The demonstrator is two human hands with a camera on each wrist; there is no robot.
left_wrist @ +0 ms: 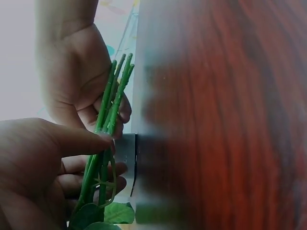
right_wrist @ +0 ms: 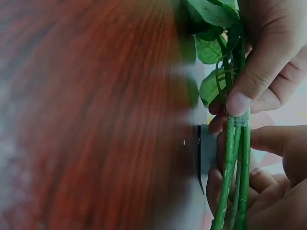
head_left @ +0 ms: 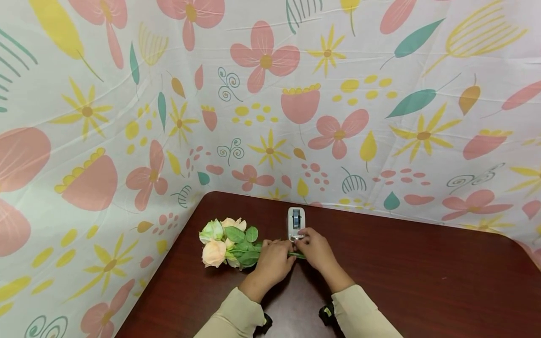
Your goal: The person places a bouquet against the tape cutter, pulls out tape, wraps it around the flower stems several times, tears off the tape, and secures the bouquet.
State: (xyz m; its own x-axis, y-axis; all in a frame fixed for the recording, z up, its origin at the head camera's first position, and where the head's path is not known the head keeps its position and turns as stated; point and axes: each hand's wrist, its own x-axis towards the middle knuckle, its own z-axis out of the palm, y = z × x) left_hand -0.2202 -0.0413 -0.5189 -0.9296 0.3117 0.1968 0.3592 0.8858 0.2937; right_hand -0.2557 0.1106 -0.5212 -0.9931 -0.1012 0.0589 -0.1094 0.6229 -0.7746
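A bunch of roses in cream, peach and pale green lies with its blooms to the left. My left hand grips its green stems, thumb across the front and fingers behind. Under that thumb, a clear strip of tape wraps the stems. My right hand is at the bare stem ends, its fingers curled behind them and its thumb at their side in the right wrist view. Just beyond both hands stands a light grey tape dispenser, its front end by my right fingertips.
The dark red-brown table extends to the right and toward me. Behind it and along its left side hangs a flower-print cloth. Black bands sit at my wrists below the sleeves.
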